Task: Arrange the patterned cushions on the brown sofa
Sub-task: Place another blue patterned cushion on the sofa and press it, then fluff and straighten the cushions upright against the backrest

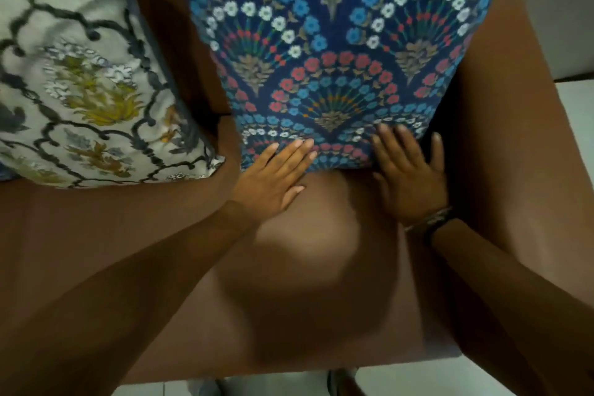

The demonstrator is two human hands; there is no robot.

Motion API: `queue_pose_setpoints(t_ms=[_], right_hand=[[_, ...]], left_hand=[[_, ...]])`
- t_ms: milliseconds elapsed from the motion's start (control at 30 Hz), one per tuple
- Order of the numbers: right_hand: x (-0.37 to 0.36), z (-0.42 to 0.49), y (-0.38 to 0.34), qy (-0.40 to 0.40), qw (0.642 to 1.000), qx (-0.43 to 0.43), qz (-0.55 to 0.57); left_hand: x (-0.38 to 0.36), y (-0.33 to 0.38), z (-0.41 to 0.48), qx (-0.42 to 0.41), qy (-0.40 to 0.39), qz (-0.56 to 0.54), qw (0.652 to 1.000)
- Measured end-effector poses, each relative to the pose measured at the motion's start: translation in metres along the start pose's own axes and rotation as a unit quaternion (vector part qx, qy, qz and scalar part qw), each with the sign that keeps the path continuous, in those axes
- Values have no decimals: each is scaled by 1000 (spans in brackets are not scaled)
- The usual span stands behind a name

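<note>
A blue cushion (337, 42) with red, white and blue flower arches stands upright against the back of the brown sofa (315, 267), at its right end. My left hand (273, 177) lies flat with fingers spread, its fingertips on the cushion's lower edge. My right hand (408, 170) presses flat against the cushion's lower right corner, fingers apart; a dark band circles its wrist. A cream cushion (86, 80) with a dark lattice and yellow flowers leans on the sofa to the left, apart from the blue one.
The sofa's right armrest (514, 154) rises beside the blue cushion. A pale tiled floor (575, 138) shows to the right and below the sofa's front edge. A white wall or cabinet (562, 10) stands at the upper right.
</note>
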State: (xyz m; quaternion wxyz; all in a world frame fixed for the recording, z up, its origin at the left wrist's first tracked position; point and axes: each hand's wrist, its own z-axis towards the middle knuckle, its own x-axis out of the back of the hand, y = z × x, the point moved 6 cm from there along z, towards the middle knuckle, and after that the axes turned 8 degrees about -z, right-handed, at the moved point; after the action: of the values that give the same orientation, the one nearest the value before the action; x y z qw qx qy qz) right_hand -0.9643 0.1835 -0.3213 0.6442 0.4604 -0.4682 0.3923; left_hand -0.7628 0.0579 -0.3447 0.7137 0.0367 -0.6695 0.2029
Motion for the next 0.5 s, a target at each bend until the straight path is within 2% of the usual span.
queue_pose_setpoints(t_ms=[100, 167, 233, 267, 367, 433, 500], right_hand=[[2, -42, 22, -68, 993, -90, 37], [25, -55, 0, -61, 996, -61, 35], [68, -34, -61, -10, 999, 13, 40], [97, -14, -106, 35, 996, 58, 53], [181, 59, -255, 149, 971, 152, 110], [208, 111, -334, 203, 959, 163, 114], [208, 155, -379, 196, 967, 135, 89]], left_hand=[[17, -22, -70, 71, 15, -82, 994], [41, -34, -122, 76, 40, -71, 994], [73, -65, -163, 83, 79, -57, 992], [91, -91, -178, 113, 104, -58, 986], [127, -181, -200, 190, 169, -56, 966], [124, -231, -198, 174, 167, -77, 967], [108, -275, -194, 155, 140, -67, 976]])
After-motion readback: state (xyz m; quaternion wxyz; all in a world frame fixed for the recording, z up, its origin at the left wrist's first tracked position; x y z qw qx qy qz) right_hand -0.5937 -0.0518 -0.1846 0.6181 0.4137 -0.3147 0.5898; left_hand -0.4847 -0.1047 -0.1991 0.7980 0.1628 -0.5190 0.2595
